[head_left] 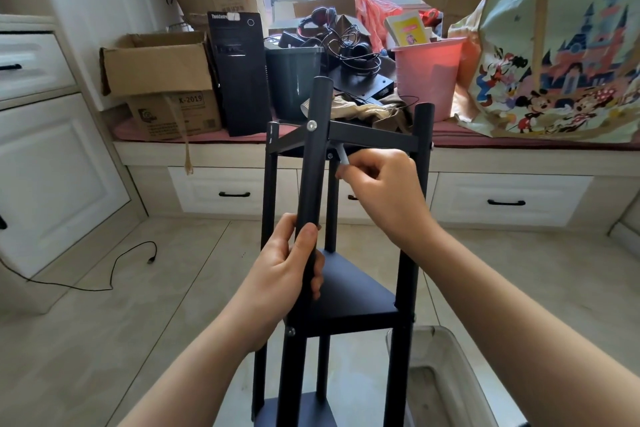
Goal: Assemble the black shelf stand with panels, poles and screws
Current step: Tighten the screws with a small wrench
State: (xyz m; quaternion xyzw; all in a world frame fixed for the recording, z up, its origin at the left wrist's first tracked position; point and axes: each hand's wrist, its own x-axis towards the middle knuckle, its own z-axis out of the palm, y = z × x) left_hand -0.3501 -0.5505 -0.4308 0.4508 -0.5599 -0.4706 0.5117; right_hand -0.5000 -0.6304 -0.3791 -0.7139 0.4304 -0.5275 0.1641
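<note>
Shelf stand (346,281): upright on the tiled floor, right in front of us, window bench behind it. Our left hand (284,274) has thumb and fingers wrapped round the near pole (311,170), gripping just above the middle panel (349,291). Our right hand (384,191) pinches a small light-coloured tool (343,156), fingers curled tight on it, tip up at a screw under the top panel (367,139), just right of the near pole. A silver screw head (312,125) sits in the near pole at top-panel level; another (291,332) lower on it, at the middle panel's edge. Right pole (414,211) and left pole (269,184) flank the near pole; a bottom panel (298,409) shows at the stand's foot. Clear plastic bin (446,374) on the floor just right of the stand. Behind the stand, on the bench: black PC tower (239,73), cardboard box (159,69), pink bucket (429,76), cartoon-print bag (561,62).
</note>
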